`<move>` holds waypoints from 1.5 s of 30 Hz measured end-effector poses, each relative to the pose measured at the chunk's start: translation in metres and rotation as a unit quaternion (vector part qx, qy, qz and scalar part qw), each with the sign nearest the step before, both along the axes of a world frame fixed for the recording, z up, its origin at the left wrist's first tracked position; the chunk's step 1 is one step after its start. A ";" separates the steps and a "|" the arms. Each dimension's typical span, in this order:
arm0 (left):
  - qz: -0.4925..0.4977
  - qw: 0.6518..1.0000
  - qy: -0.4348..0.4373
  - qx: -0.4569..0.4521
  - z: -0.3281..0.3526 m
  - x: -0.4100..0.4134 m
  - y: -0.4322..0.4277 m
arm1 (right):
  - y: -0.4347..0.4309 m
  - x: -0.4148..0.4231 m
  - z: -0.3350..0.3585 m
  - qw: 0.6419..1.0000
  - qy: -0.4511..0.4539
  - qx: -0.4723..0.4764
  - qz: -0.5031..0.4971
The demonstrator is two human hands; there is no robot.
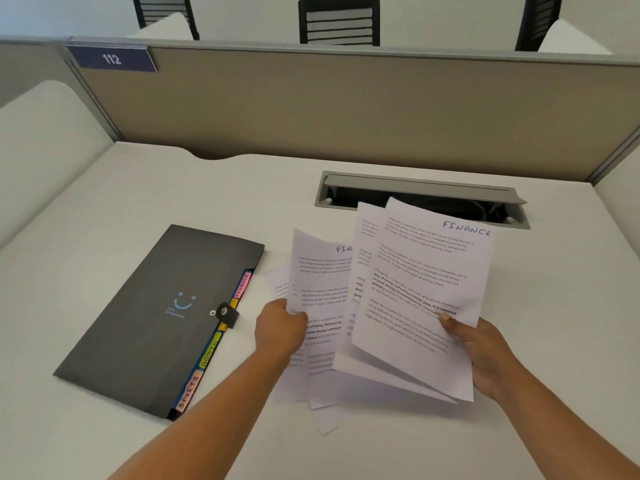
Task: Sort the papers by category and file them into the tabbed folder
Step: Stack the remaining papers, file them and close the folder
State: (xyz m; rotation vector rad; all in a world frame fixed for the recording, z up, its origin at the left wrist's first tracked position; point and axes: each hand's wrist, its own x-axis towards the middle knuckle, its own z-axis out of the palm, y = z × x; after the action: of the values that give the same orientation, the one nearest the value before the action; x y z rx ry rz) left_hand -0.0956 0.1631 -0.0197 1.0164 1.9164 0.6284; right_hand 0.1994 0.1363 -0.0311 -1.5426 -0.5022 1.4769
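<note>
Papers (322, 282) are fanned above the counter (138, 188) just right of the closed tabbed folder (156, 317), my left grip (280, 327) pinching several sheets, my right grip (483, 351) curled round a FINANCE-topped sheaf (422, 271), so I can read headings, I judge.

The folder (159, 320) sits toward the desk's (104, 202) left edge, papers (398, 299) fanned out just right of it (a few lying flat underneath), cable tray (422, 195) behind them.
</note>
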 end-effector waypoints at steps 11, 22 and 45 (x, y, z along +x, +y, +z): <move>0.141 0.985 -0.102 -0.020 0.007 0.012 0.004 | 0.016 -0.024 -0.011 0.995 -0.079 -0.033 0.045; 0.164 0.950 -0.245 -0.105 0.023 0.009 0.014 | 0.016 -0.022 -0.016 0.994 -0.092 -0.043 0.044; 0.097 0.964 -0.244 -0.048 0.007 0.018 0.013 | 0.018 -0.020 -0.017 0.995 -0.079 -0.034 0.053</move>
State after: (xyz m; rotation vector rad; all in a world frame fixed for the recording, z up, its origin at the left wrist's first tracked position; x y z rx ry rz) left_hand -0.0774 0.1759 -0.0126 0.5484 1.5966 0.8056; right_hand 0.1797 0.1541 -0.0480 -1.7183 -0.6401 1.4731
